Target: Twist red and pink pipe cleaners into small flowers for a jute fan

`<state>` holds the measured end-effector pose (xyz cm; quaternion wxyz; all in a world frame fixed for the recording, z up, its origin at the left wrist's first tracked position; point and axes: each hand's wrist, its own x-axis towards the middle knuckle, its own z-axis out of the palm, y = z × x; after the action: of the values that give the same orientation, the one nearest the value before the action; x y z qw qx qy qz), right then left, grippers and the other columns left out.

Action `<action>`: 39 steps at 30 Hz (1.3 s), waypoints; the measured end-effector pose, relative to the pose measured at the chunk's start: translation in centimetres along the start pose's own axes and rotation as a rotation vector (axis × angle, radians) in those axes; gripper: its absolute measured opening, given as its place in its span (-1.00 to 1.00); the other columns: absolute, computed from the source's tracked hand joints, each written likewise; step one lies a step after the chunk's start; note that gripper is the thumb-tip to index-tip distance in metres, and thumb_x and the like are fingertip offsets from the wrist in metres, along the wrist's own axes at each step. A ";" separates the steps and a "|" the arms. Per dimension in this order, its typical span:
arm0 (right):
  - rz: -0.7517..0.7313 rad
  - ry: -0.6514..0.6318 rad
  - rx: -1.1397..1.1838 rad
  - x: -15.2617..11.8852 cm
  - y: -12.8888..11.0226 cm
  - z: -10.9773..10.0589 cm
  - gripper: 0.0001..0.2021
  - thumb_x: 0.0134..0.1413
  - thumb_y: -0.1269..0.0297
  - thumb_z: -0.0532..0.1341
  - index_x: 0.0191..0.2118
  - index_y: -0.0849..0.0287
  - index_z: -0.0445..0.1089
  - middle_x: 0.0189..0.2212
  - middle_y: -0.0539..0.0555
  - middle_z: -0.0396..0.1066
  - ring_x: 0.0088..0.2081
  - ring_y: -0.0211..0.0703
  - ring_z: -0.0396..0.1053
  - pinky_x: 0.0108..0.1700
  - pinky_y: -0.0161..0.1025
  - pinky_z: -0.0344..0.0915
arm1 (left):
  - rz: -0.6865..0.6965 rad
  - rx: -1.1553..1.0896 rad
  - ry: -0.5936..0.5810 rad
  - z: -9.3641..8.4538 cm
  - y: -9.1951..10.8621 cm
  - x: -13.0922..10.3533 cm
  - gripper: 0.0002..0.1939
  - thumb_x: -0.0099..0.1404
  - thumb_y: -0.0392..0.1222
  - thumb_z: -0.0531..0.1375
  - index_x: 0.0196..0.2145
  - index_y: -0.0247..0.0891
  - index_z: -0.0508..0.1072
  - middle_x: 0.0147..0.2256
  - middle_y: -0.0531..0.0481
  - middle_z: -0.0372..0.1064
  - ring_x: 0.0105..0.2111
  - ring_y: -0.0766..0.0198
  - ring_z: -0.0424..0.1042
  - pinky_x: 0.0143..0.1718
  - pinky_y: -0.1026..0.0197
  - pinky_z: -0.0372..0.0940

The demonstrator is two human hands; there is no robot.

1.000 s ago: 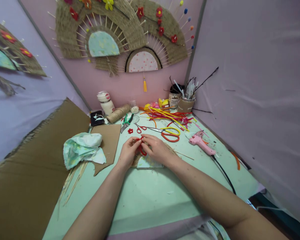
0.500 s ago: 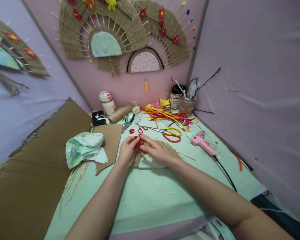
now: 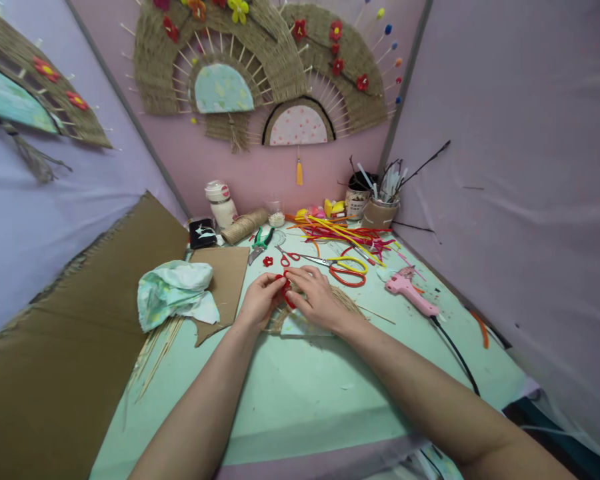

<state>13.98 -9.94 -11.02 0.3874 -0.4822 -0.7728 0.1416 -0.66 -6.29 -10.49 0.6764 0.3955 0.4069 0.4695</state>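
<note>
Between my two hands is a red fuzzy pipe cleaner (image 3: 289, 297), bent into a curved shape. My left hand (image 3: 261, 299) pinches one part of it between thumb and fingers. My right hand (image 3: 316, 298) closes on it from the other side, its fingers hiding part of the bend. Both hands hover over a twine-woven fan (image 3: 347, 301) with a pale floral cloth centre (image 3: 300, 325), which they partly cover. Just beyond my left hand a small red flower (image 3: 268, 261) lies on the table.
Red-handled small scissors (image 3: 286, 257), larger scissors (image 3: 347, 272) and green pruners (image 3: 261, 245) lie behind my hands. Coloured pipe cleaners (image 3: 340, 233) are heaped farther back. A pink glue gun (image 3: 413, 295) sits right, its cord trailing. Crumpled cloth (image 3: 175, 293) and cardboard (image 3: 225, 280) are left.
The whole view has shifted slightly, so things appear a little farther right. My right fingers have curled in more around the red pipe cleaner; my left hand still pinches it.
</note>
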 end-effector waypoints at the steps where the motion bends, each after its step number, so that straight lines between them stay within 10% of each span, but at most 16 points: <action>1: -0.007 -0.002 -0.035 0.0 0.0 -0.1 -0.60 0.17 0.21 0.07 0.12 0.10 0.25 0.13 0.09 0.23 0.12 0.00 0.05 0.14 0.06 0.03 | -0.004 0.007 -0.005 0.0 0.0 0.0 -0.66 -0.16 -0.12 0.39 -0.49 -0.30 0.35 -0.54 0.12 0.33 -0.52 0.42 0.33 -0.42 0.31 0.28; 10: -0.064 0.018 -0.120 0.0 -0.4 -0.6 -0.64 0.15 0.21 0.10 0.06 0.11 0.31 0.08 0.12 0.29 0.09 0.05 0.09 0.08 0.08 0.02 | -0.004 0.023 0.007 0.0 0.1 -0.1 -0.66 -0.17 -0.12 0.39 -0.50 -0.31 0.34 -0.55 0.11 0.35 -0.53 0.40 0.34 -0.43 0.30 0.29; 17: 0.047 0.318 0.170 1.0 1.1 -1.9 -0.85 0.09 0.35 0.11 -0.27 0.17 0.41 -0.26 0.11 0.43 -0.18 -0.13 0.33 -0.08 -0.14 0.22 | -0.032 0.097 -0.025 0.3 -0.3 -0.3 -0.69 -0.11 -0.13 0.37 -0.49 -0.32 0.35 -0.53 0.04 0.41 -0.50 0.35 0.40 -0.42 0.29 0.30; 26: 0.371 0.070 0.538 1.2 1.1 -1.0 -0.82 0.00 0.21 0.17 -0.38 0.23 0.40 -0.47 0.00 0.42 -0.42 -0.27 0.32 -0.34 -0.32 0.24 | 0.039 0.206 -0.036 0.5 -0.9 -0.4 -0.74 -0.06 -0.13 0.33 -0.48 -0.31 0.37 -0.55 0.06 0.39 -0.54 0.39 0.34 -0.50 0.34 0.21; 39: 0.420 0.082 0.477 0.8 1.4 -0.1 -0.87 -0.09 0.27 0.17 -0.45 0.22 0.37 -0.53 -0.02 0.39 -0.48 -0.29 0.29 -0.43 -0.36 0.20 | 0.117 0.374 0.027 1.8 -1.0 -0.9 -0.77 -0.07 -0.13 0.30 -0.52 -0.32 0.38 -0.60 0.11 0.32 -0.60 0.44 0.23 -0.56 0.37 0.09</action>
<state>14.80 -8.57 -11.40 0.4828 -0.5321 -0.5851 0.3761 1.07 -7.70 -10.60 0.5572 0.5309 0.4724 0.4295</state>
